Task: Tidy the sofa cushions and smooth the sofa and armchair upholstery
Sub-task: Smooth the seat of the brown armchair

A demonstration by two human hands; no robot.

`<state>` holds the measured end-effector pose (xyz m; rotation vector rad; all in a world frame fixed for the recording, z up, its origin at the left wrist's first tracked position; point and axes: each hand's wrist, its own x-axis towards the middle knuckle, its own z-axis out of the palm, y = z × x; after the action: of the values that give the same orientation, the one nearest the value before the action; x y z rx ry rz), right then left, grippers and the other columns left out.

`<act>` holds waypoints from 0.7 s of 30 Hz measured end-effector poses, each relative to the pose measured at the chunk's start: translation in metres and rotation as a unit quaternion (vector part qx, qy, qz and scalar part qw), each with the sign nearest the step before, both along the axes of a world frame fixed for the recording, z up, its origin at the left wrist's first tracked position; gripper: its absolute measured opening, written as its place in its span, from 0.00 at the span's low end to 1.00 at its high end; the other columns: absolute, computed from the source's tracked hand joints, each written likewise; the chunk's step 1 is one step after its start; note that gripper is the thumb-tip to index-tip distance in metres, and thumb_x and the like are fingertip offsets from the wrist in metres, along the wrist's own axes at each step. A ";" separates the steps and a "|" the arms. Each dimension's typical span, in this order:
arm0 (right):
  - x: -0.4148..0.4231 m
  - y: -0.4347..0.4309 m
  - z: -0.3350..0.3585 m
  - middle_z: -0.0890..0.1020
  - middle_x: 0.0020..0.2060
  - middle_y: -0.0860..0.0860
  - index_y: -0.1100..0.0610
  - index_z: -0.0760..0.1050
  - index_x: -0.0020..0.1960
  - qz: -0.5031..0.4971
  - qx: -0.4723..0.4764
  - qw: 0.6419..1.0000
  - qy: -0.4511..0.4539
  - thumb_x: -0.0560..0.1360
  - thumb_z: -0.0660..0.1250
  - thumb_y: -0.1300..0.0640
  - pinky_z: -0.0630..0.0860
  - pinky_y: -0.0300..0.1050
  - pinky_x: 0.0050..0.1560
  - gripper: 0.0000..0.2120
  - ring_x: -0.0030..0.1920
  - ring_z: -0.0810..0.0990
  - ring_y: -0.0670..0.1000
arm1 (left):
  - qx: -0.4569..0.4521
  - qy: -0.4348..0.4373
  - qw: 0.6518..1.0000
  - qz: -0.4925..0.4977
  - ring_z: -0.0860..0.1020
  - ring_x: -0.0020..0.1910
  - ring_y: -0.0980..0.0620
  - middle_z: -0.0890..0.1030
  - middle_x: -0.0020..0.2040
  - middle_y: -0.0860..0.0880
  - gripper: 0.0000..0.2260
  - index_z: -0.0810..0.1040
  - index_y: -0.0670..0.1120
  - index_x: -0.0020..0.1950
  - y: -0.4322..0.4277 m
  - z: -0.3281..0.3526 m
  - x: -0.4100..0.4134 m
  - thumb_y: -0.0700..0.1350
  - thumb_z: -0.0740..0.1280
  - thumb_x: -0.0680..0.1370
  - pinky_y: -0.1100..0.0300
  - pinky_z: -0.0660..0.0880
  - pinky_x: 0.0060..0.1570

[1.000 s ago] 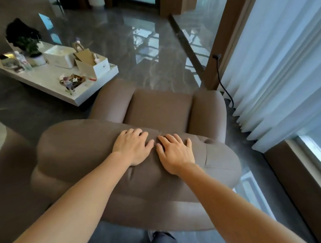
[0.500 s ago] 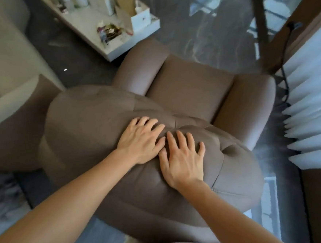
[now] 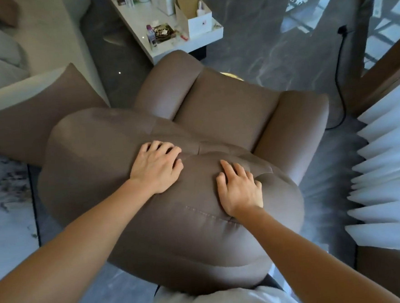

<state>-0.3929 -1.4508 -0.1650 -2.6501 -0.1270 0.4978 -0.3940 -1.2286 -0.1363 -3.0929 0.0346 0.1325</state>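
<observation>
Both hands are sliding apart: left hand (image 3: pixel 156 167) and right hand (image 3: pixel 240 188) pressing flat, open, gripping nothing, on the armchair (image 3: pixel 95 158) backrest; no readable writing nearby.

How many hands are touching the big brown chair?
2. The left hand lies flat on top of the armchair backrest near the middle seam; the right hand lies flat beside it, apart, toward the curtain side.

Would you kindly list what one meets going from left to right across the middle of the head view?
Sofa arm → left hand on the armchair backrest → right hand on the same backrest → armchair's far armrest → white curtain.
</observation>
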 end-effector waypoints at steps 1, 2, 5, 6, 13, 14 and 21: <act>-0.002 -0.010 -0.002 0.70 0.71 0.49 0.41 0.59 0.74 0.000 -0.002 1.000 0.004 0.75 0.41 0.39 0.65 0.61 0.67 0.29 0.68 0.69 0.58 | 0.001 0.000 1.000 0.009 0.74 0.59 0.44 0.79 0.61 0.50 0.19 0.77 0.50 0.60 -0.007 -0.002 -0.007 0.55 0.53 0.77 0.47 0.68 0.59; -0.004 -0.017 -0.002 0.71 0.70 0.49 0.42 0.60 0.74 0.001 -0.002 1.000 0.005 0.75 0.42 0.39 0.65 0.60 0.67 0.29 0.67 0.70 0.59 | 0.002 -0.001 1.000 0.015 0.74 0.58 0.44 0.79 0.61 0.50 0.19 0.78 0.50 0.60 -0.014 -0.004 -0.013 0.54 0.54 0.77 0.47 0.68 0.59; -0.007 -0.039 -0.004 0.73 0.70 0.49 0.43 0.63 0.73 -0.002 0.005 1.000 -0.008 0.76 0.44 0.39 0.66 0.57 0.67 0.28 0.66 0.72 0.59 | -0.009 -0.013 0.999 0.031 0.75 0.58 0.43 0.81 0.59 0.49 0.20 0.79 0.49 0.60 -0.037 -0.010 -0.024 0.54 0.54 0.76 0.47 0.68 0.59; -0.008 -0.048 -0.005 0.73 0.70 0.50 0.44 0.64 0.73 -0.008 0.005 1.000 -0.010 0.76 0.45 0.39 0.66 0.56 0.68 0.28 0.67 0.72 0.59 | -0.016 -0.016 0.999 0.037 0.75 0.58 0.43 0.81 0.59 0.49 0.19 0.79 0.49 0.59 -0.045 -0.011 -0.026 0.53 0.55 0.76 0.47 0.68 0.59; 0.003 -0.116 -0.014 0.77 0.67 0.59 0.52 0.69 0.73 -0.019 0.010 1.000 -0.005 0.81 0.52 0.45 0.67 0.52 0.69 0.23 0.67 0.73 0.61 | -0.069 -0.052 0.991 0.106 0.75 0.54 0.42 0.82 0.53 0.47 0.13 0.81 0.48 0.55 -0.107 -0.017 -0.038 0.49 0.60 0.76 0.48 0.67 0.60; 0.004 -0.122 -0.014 0.77 0.67 0.59 0.53 0.70 0.72 -0.023 0.006 1.000 -0.003 0.81 0.52 0.45 0.67 0.52 0.68 0.23 0.66 0.73 0.61 | -0.080 -0.050 0.990 0.109 0.75 0.55 0.43 0.82 0.53 0.48 0.13 0.81 0.48 0.54 -0.115 -0.017 -0.040 0.49 0.60 0.76 0.48 0.67 0.60; 0.001 -0.107 0.015 0.71 0.71 0.56 0.50 0.68 0.70 -0.017 -0.052 0.998 -0.010 0.78 0.52 0.41 0.61 0.62 0.70 0.24 0.71 0.66 0.61 | -0.175 -0.012 0.983 0.062 0.72 0.62 0.45 0.79 0.61 0.50 0.15 0.77 0.51 0.62 -0.164 0.003 -0.043 0.52 0.60 0.78 0.50 0.63 0.66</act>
<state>-0.3919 -1.5578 -0.1504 -2.7543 -0.0651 0.4781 -0.4373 -1.3929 -0.1332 -3.4477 -0.1526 0.1024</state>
